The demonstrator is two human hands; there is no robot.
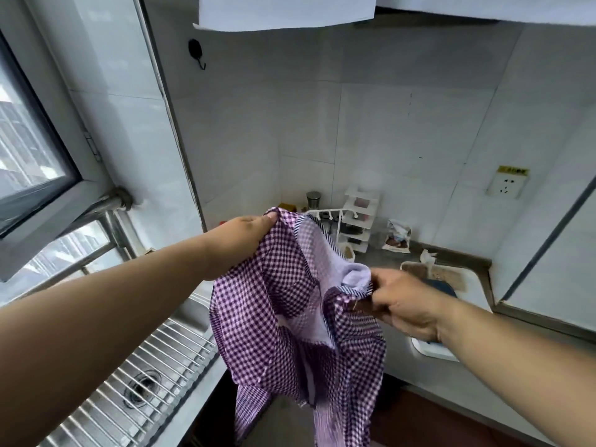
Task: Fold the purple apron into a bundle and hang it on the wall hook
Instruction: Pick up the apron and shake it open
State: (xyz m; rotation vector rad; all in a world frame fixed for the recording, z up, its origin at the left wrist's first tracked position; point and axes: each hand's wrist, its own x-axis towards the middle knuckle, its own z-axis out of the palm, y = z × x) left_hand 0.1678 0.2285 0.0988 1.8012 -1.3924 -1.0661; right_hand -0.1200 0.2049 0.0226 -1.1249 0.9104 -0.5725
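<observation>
Purple-and-white checked cotton apron hangs unfolded between both hands, long axis down. Left hand grips top edge, right hand pinches lower edge. Black round wall hook up-left on tiles, well apart, left hand nearer.

The purple checked apron hangs loose and unfolded between both hands; the black wall hook sits well above them.

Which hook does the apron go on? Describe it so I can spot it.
Start at the window frame on the left and look just right of it, high on the white tiled wall. The hook is a small black round disc with a curled prong below, the only dark thing there.
</observation>
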